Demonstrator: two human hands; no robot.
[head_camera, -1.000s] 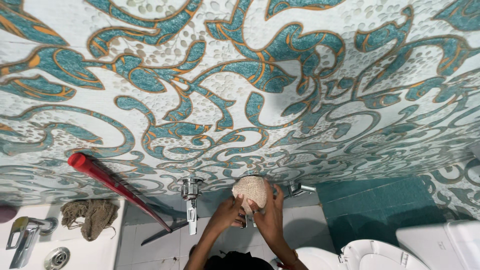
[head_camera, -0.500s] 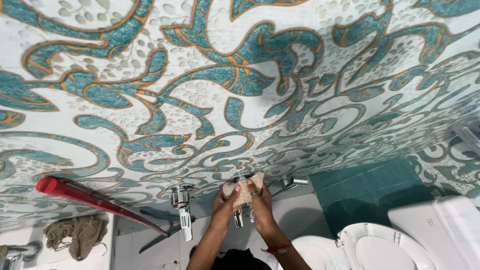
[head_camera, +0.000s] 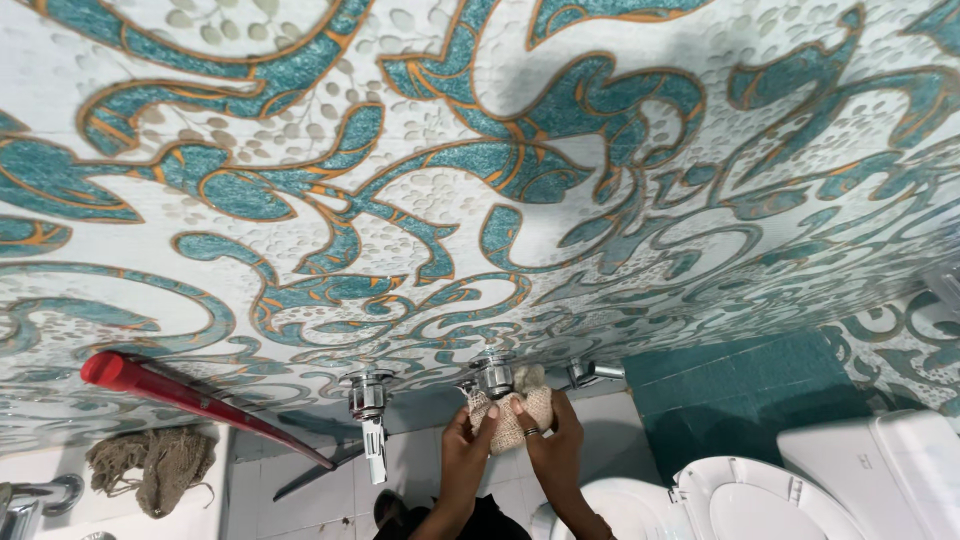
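Note:
Both my hands are wrapped around a beige mesh cloth (head_camera: 512, 425) that covers the lower part of a chrome wall tap (head_camera: 494, 377). My left hand (head_camera: 466, 445) grips the cloth from the left, thumb up against it. My right hand (head_camera: 552, 440), with a ring on one finger, presses the cloth from the right. The tap's round chrome base shows above the cloth; its spout is hidden under the cloth.
A second chrome tap (head_camera: 369, 414) hangs left of my hands, a small chrome valve (head_camera: 590, 373) right of them. A red-handled tool (head_camera: 190, 395) leans on the patterned teal wall. A brown cloth (head_camera: 155, 465) lies on the basin edge. White toilet (head_camera: 760, 505) at lower right.
My hands and the cloth have slid down from the tap's base onto its spout, baring the chrome base. The view has shifted slightly.

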